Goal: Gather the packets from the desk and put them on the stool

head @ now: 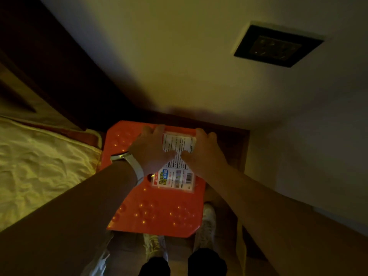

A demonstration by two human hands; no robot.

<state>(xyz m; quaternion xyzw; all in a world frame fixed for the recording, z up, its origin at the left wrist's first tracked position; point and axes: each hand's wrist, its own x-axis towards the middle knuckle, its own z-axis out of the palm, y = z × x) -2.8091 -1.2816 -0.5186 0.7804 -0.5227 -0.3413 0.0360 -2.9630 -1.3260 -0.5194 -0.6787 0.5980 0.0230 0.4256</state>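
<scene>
An orange plastic stool (151, 214) stands on the floor below me. On its seat lie white printed packets (175, 176), stacked or overlapping, with text and a barcode showing. My left hand (151, 150), with a white watch strap on the wrist, grips the left side of the upper packet, its thumb pressed on the printed face. My right hand (203, 152) holds the right side of the same packet, fingers curled over its far edge. How many packets are in the stack cannot be made out.
A bed with a pale yellow cover (39, 166) lies at the left, close to the stool. A white wall with a dark socket plate (278, 46) rises behind. My white shoes (207, 220) stand by the stool's near edge on the wooden floor.
</scene>
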